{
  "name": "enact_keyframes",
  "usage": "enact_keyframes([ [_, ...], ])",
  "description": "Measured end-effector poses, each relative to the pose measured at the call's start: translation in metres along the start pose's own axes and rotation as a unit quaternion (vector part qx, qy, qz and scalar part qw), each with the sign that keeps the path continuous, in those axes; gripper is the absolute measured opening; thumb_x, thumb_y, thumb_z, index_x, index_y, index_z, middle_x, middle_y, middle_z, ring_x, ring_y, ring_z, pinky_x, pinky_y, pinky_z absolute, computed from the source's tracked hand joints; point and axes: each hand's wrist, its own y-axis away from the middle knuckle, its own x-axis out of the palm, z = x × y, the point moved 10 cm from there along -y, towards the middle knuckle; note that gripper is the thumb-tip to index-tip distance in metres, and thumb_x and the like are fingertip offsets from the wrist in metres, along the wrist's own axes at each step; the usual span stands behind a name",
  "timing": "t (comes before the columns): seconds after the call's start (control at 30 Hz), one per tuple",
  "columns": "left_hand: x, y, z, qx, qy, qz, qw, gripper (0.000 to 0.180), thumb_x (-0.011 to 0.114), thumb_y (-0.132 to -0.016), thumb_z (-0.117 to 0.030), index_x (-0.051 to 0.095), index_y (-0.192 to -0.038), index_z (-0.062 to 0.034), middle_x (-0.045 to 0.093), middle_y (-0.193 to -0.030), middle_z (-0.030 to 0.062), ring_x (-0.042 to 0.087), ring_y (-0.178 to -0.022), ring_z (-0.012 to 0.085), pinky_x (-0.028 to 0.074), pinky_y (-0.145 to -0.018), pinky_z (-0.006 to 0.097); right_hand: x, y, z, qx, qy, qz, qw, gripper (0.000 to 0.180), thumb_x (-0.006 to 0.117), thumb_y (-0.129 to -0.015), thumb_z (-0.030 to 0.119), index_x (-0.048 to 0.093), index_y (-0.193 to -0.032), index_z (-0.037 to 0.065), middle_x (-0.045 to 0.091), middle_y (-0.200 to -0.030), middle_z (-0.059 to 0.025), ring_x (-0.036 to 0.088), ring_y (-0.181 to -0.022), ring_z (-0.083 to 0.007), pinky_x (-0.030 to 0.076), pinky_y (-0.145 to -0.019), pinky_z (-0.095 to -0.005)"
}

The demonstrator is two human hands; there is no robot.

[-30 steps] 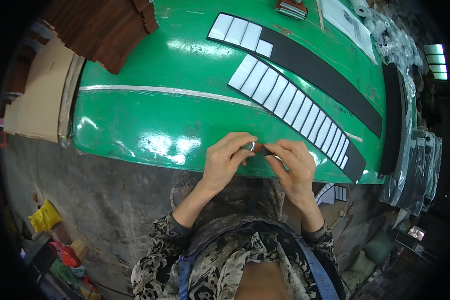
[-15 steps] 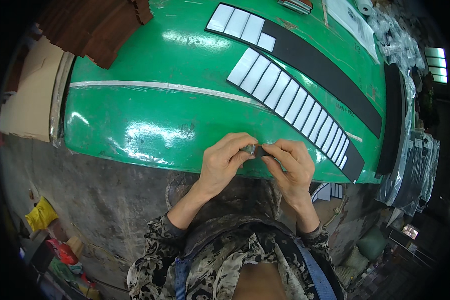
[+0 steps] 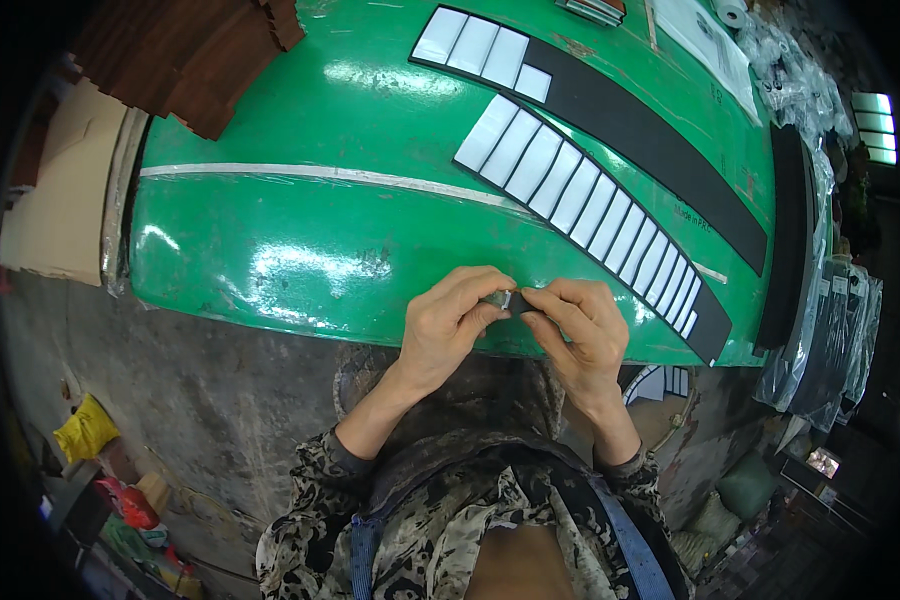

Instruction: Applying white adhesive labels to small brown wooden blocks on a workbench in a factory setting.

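Note:
Above the near edge of the green table (image 3: 300,210), my two hands meet fingertip to fingertip. My left hand (image 3: 442,322) is closed, pinching a small shiny, pale piece (image 3: 505,299) whose kind is too small to tell. Thumb and forefinger of my right hand (image 3: 585,325) pinch a small dark piece (image 3: 519,302) right against it. Fingers hide most of both. Beyond my right hand lies a curved black strip with a row of white panels (image 3: 575,195). A second black strip (image 3: 650,135), with a few white panels at its left end, lies farther back.
Stacked brown pieces (image 3: 185,60) sit at the far left, above a cardboard sheet (image 3: 60,190). Clear plastic wrapping (image 3: 790,80) and a roll (image 3: 728,12) are at the far right. Plastic-wrapped dark panels (image 3: 835,320) hang off the right end. A yellow bag (image 3: 85,428) lies on the floor.
Hardly anything differs; both hands keep the same pinch at the same place, and the view has shifted very slightly.

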Motion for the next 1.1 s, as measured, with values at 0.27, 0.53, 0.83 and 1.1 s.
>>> enact_keyframes([
  [0.27, 0.001, 0.0, 0.0, -0.002, -0.001, 0.006, 1.0, 0.029, 0.063, -0.076, 0.008, 0.061, -0.103, -0.0021, 0.062, -0.1, 0.0105, 0.062, -0.065, 0.0134, 0.049, -0.05, 0.023, -0.002, 0.0, 0.002, -0.009, 0.004, -0.004, 1.0, 0.032, 0.075, -0.062, 0.001, 0.068, -0.094, 0.006, 0.059, -0.084, -0.0041, 0.053, -0.074, -0.0201, 0.044, -0.061, -0.0302],
  [0.53, 0.001, 0.0, 0.001, -0.005, 0.0, 0.004, 1.0, 0.029, 0.062, -0.076, 0.008, 0.061, -0.103, -0.0021, 0.062, -0.099, 0.0102, 0.062, -0.064, 0.0131, 0.049, -0.049, 0.023, -0.001, 0.0, 0.001, -0.008, 0.004, -0.006, 1.0, 0.033, 0.075, -0.062, 0.002, 0.068, -0.094, 0.007, 0.059, -0.084, -0.0037, 0.053, -0.073, -0.02, 0.043, -0.06, -0.0304],
  [0.83, 0.001, 0.001, -0.001, 0.007, -0.014, 0.008, 1.0, 0.029, 0.062, -0.076, 0.009, 0.061, -0.102, -0.0025, 0.062, -0.099, 0.0099, 0.061, -0.063, 0.013, 0.049, -0.049, 0.023, 0.0, 0.0, 0.006, -0.032, 0.017, -0.011, 0.999, 0.032, 0.075, -0.062, 0.003, 0.068, -0.093, 0.007, 0.059, -0.084, -0.0029, 0.053, -0.073, -0.0206, 0.044, -0.06, -0.0308],
  [1.1, 0.006, 0.0, -0.01, 0.074, -0.066, 0.038, 0.994, 0.034, 0.056, -0.082, 0.008, 0.057, -0.114, -0.0051, 0.058, -0.105, 0.0095, 0.06, -0.068, 0.0129, 0.048, -0.052, 0.021, -0.037, 0.025, -0.041, 0.134, -0.075, -0.066, 0.986, 0.056, 0.07, -0.069, 0.0, 0.056, -0.122, 0.011, 0.054, -0.119, -0.0109, 0.057, -0.102, -0.029, 0.053, -0.077, -0.028],
])
